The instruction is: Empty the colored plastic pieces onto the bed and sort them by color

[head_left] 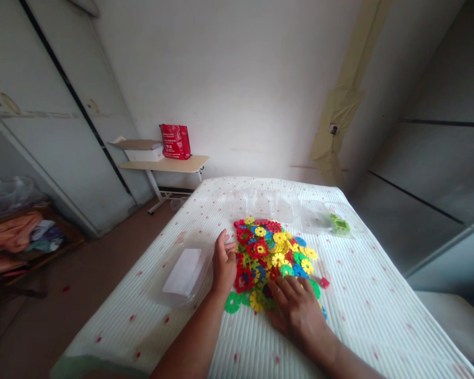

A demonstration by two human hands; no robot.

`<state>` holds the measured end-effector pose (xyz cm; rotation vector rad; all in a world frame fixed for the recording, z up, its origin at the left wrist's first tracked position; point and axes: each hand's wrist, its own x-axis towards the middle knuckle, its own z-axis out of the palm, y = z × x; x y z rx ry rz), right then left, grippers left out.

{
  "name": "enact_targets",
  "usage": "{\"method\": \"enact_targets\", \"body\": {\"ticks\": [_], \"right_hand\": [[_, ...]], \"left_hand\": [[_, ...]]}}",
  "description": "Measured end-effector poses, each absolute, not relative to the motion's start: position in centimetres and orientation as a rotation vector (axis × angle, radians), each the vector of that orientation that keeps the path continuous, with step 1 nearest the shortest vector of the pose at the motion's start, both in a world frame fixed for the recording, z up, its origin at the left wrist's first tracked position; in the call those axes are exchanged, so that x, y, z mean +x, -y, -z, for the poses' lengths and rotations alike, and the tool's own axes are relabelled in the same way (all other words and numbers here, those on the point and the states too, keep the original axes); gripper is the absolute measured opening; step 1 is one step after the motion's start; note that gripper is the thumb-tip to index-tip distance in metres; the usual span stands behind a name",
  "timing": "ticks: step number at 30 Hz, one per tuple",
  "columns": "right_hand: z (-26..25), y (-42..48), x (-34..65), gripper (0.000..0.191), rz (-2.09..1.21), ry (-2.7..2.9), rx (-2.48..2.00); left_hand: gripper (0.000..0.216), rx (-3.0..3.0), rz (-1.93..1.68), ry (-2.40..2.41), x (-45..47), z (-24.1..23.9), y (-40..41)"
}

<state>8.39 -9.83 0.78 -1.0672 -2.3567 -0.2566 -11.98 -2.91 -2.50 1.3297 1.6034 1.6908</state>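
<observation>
A heap of flat plastic snowflake discs (pixel 270 251) in red, yellow, green and blue lies on a white spotted bedsheet (pixel 363 305). My left hand (pixel 223 263) rests on its edge against the heap's left side, fingers straight and together. My right hand (pixel 298 308) lies flat, palm down, on the near edge of the heap, fingers stretched out over several discs. A lone green disc (pixel 232 302) sits between my forearms. Neither hand holds anything.
A clear plastic tub (pixel 181 273) with a white card lies left of my left hand. Clear trays (pixel 314 217) stand behind the heap, one with green pieces (pixel 340 225). A small side table (pixel 166 164) with a red bag (pixel 175 141) stands by the far wall.
</observation>
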Motion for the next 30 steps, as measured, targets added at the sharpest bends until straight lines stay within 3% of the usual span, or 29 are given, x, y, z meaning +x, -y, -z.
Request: {"method": "enact_targets", "body": {"ticks": [5, 12, 17, 30], "right_hand": [[-0.3, 9.7, 8.3, 0.031, 0.207, 2.373, -1.146], [-2.4, 9.9, 8.7, 0.047, -0.118, 2.419, -1.207], [-3.7, 9.3, 9.5, 0.048, -0.225, 2.407, -1.203], [-3.0, 9.6, 11.4, 0.048, -0.199, 2.388, -1.073]], "left_hand": [[0.056, 1.315, -1.68, -1.612, -12.1, 2.4, 2.8], [0.053, 1.335, -1.66, -1.629, -12.3, 2.7, 2.6], [0.052, 1.333, -1.659, -1.627, -12.2, 2.8, 2.5], [0.051, 1.341, -1.685, -1.624, -12.0, 2.2, 2.9]]}}
